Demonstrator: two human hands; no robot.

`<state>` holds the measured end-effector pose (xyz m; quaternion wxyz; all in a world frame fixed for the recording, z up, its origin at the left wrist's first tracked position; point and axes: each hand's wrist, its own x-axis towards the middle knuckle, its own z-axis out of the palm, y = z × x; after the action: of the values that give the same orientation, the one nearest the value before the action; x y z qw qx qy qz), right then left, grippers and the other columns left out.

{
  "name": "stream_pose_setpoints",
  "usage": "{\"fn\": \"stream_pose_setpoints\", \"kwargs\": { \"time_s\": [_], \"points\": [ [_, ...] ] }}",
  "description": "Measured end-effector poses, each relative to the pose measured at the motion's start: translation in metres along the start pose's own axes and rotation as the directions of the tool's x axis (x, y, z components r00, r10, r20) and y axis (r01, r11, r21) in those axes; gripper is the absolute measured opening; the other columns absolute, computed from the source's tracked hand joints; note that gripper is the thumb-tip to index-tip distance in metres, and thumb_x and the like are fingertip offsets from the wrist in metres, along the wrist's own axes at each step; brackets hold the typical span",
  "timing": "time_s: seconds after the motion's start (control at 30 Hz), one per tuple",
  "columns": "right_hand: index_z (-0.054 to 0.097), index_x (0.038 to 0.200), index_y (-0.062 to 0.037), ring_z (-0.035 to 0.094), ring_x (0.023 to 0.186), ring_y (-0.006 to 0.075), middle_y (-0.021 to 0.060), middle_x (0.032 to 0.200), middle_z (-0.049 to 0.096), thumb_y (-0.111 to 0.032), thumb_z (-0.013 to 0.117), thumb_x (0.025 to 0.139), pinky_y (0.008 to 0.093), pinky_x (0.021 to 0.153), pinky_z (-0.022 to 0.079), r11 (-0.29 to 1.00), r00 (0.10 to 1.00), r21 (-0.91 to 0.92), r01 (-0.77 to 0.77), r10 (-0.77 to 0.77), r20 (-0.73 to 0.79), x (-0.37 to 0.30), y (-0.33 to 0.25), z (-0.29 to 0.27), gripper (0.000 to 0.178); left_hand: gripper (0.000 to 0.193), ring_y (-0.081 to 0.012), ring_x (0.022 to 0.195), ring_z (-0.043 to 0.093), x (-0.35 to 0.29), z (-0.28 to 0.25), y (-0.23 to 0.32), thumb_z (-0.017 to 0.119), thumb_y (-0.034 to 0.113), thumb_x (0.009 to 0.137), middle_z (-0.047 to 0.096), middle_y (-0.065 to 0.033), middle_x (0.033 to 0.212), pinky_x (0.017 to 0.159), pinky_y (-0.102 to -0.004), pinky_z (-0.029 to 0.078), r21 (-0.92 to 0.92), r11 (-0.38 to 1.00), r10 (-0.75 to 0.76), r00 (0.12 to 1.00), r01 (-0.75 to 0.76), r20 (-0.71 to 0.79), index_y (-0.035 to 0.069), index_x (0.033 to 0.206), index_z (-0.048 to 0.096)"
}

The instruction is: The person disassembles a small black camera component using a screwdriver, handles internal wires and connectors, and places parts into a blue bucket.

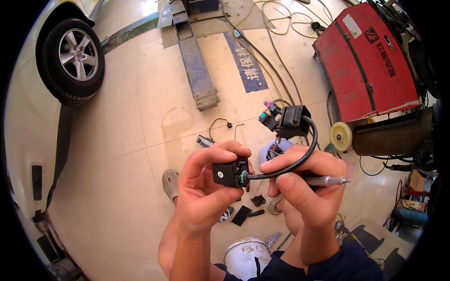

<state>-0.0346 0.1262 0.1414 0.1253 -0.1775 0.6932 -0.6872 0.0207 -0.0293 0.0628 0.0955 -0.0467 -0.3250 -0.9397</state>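
Lettering (386,61) on cabinet (349,77); module (223,174) in left hand's (199,189) pinch, cable (262,176) and tool (326,181) in right's (314,194).

Lighting was bright, with glare on the floor (122,136) above and right of the wheel (77,61) and shadow below it. Fisheye distortion bowed the car body (27,122) left of the wheel; focus was largely sharp.
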Motion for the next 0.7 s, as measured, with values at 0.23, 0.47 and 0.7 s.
{"fn": "stream_pose_setpoints", "kwargs": {
  "time_s": [0.23, 0.47, 0.7],
  "points": [
    [0.068, 0.098, 0.0036, 0.054, 0.060, 0.0043, 0.0044, 0.068, 0.064, -0.007, 0.060, 0.087, 0.0174, 0.052, 0.039, 0.987, 0.991, 0.109, -0.119, 0.124, -0.043, -0.002, 0.009, -0.003, 0.017, 0.046, -0.0231, 0.109, 0.055, 0.002, 0.001, 0.002, 0.074, -0.009, 0.067, 0.054, -0.0189, 0.118, 0.089, -0.0329, 0.048, 0.178, 0.982, 0.062, 0.998, -0.058, -0.016, 0.003, 0.109, 0.060],
    [0.067, 0.096, 0.0039, 0.053, 0.060, 0.0044, 0.0049, 0.069, 0.064, -0.007, 0.058, 0.088, 0.0183, 0.052, 0.038, 0.967, 0.980, 0.181, -0.181, 0.194, -0.052, 0.001, 0.011, -0.005, 0.016, 0.043, -0.0245, 0.111, 0.053, 0.003, 0.006, 0.003, 0.074, -0.011, 0.065, 0.055, -0.0166, 0.116, 0.091, -0.0338, 0.046, 0.277, 0.959, 0.072, 0.997, -0.060, -0.035, 0.003, 0.104, 0.062],
    [0.066, 0.093, 0.0028, 0.046, 0.056, 0.0012, 0.0008, 0.068, 0.061, -0.007, 0.058, 0.089, 0.0178, 0.049, 0.033, 0.954, 0.964, 0.181, -0.237, 0.254, -0.074, 0.004, 0.007, -0.004, 0.013, 0.046, -0.0229, 0.110, 0.055, 0.005, 0.006, 0.002, 0.073, -0.011, 0.069, 0.056, -0.0164, 0.117, 0.091, -0.0334, 0.047, 0.374, 0.924, 0.093, 0.995, -0.075, -0.029, -0.001, 0.111, 0.057]
  ]
}}
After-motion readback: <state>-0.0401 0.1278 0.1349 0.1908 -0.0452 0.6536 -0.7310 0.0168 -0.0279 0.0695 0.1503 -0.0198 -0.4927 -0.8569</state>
